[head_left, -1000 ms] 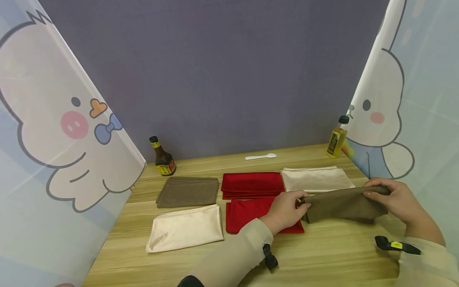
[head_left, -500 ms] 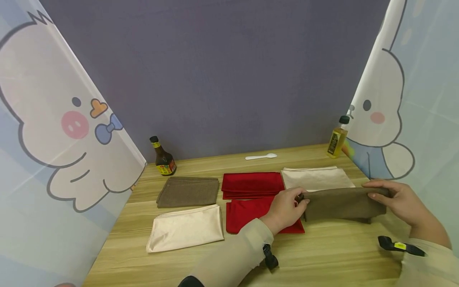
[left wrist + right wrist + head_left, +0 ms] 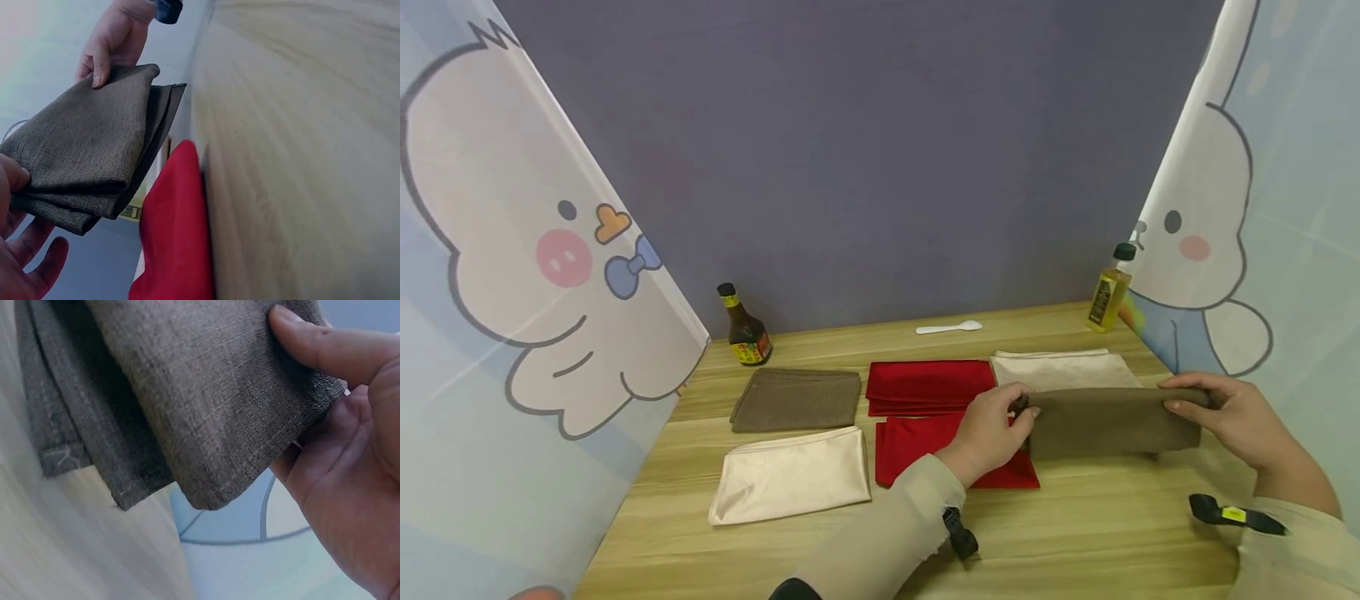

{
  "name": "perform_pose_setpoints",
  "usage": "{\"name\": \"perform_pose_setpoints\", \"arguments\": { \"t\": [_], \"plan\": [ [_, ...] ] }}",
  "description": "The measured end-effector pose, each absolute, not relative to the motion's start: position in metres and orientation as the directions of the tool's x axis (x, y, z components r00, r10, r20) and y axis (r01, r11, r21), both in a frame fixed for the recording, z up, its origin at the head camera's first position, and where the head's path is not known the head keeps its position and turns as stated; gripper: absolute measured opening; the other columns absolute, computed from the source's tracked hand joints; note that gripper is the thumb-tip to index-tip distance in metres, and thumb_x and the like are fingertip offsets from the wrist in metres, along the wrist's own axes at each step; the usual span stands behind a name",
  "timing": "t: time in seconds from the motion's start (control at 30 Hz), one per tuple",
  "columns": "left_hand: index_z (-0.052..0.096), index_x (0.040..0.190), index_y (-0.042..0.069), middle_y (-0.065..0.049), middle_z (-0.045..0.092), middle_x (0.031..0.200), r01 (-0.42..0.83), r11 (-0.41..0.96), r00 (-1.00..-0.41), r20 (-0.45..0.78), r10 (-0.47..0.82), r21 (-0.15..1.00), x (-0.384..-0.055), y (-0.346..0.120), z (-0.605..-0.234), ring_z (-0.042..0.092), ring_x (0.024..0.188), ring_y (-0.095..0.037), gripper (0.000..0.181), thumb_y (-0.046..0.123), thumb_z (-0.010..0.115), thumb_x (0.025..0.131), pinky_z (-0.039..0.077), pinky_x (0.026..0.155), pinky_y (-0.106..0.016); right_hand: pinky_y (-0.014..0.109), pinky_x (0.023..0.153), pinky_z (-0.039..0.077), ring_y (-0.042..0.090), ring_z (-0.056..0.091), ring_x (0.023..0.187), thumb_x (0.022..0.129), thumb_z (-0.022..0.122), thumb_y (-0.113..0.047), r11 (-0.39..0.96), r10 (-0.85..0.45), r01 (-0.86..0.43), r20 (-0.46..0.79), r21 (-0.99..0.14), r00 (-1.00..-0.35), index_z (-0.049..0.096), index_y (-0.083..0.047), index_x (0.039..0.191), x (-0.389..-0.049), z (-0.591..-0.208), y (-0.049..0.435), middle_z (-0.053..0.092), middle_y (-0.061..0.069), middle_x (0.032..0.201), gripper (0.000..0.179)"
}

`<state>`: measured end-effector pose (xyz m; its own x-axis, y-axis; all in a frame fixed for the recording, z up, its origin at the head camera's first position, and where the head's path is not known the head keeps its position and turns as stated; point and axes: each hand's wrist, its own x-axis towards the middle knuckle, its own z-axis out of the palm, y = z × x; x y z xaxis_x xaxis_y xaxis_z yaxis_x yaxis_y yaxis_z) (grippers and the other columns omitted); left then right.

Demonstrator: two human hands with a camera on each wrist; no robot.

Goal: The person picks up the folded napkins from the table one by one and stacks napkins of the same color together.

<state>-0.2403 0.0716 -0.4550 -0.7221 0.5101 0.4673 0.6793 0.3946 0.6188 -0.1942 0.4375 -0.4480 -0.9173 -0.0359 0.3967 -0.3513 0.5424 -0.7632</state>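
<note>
A folded brown cloth napkin [image 3: 1105,423] hangs between my two hands, its layers falling loosely in the left wrist view. My left hand [image 3: 996,427] pinches its left end between thumb and fingers, above the front red napkin [image 3: 913,446]. At the other end my right hand [image 3: 1232,417] grips the upper corner, thumb on the near face, as the right wrist view shows on the brown cloth [image 3: 206,400]. Just behind the held cloth lies a folded cream napkin [image 3: 1060,369], partly covered by it.
Also lying folded on the wooden table [image 3: 1000,546] are a second red napkin [image 3: 928,383], another brown napkin [image 3: 797,400] and a front cream napkin [image 3: 793,477]. At the back stand a dark sauce bottle [image 3: 747,329] and an oil bottle [image 3: 1108,292], with a white spoon [image 3: 949,327] between.
The brown napkin's hanging face has become smoother and straighter between my hands. Both hands have kept hold of it and shifted only slightly.
</note>
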Motion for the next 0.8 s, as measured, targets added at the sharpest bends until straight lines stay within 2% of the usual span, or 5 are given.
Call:
{"name": "perform_pose_setpoints", "arguments": {
  "t": [0.27, 0.53, 0.8],
  "plan": [
    [0.068, 0.120, 0.017, 0.012, 0.062, 0.099, 0.676, 0.382, -0.726, 0.480, 0.494, 0.630, -0.246, 0.058, -0.449, 0.054, 0.086, 0.003, 0.016, 0.017, 0.066, 0.104, 0.045, 0.077, -0.007, 0.012, 0.071, 0.049, -0.003, 0.064, 0.090, 0.097, 0.074, 0.001, 0.602, -0.058, -0.358, 0.408, -0.714, -0.911, 0.072, -0.003, 0.114, -0.199, -0.437, 0.424, 0.073, -0.011, 0.100, 0.018],
    [0.065, 0.128, 0.017, 0.010, 0.064, 0.107, 0.640, 0.326, -0.752, 0.481, 0.450, 0.695, -0.249, 0.044, -0.445, 0.058, 0.092, 0.003, 0.021, 0.017, 0.064, 0.106, 0.050, 0.081, -0.013, 0.013, 0.068, 0.048, -0.004, 0.064, 0.088, 0.095, 0.075, 0.002, 0.613, -0.079, -0.382, 0.428, -0.691, -0.900, 0.073, -0.005, 0.116, -0.204, -0.424, 0.410, 0.072, -0.014, 0.101, 0.023],
    [0.063, 0.128, 0.017, 0.007, 0.067, 0.106, 0.637, 0.254, -0.755, 0.522, 0.398, 0.727, -0.256, 0.025, -0.442, 0.062, 0.094, -0.003, 0.022, 0.014, 0.065, 0.105, 0.055, 0.080, -0.018, 0.014, 0.070, 0.049, -0.002, 0.064, 0.091, 0.095, 0.077, -0.001, 0.629, -0.142, -0.434, 0.453, -0.645, -0.880, 0.074, -0.009, 0.118, -0.212, -0.411, 0.388, 0.071, -0.015, 0.107, 0.025]
  ]
}}
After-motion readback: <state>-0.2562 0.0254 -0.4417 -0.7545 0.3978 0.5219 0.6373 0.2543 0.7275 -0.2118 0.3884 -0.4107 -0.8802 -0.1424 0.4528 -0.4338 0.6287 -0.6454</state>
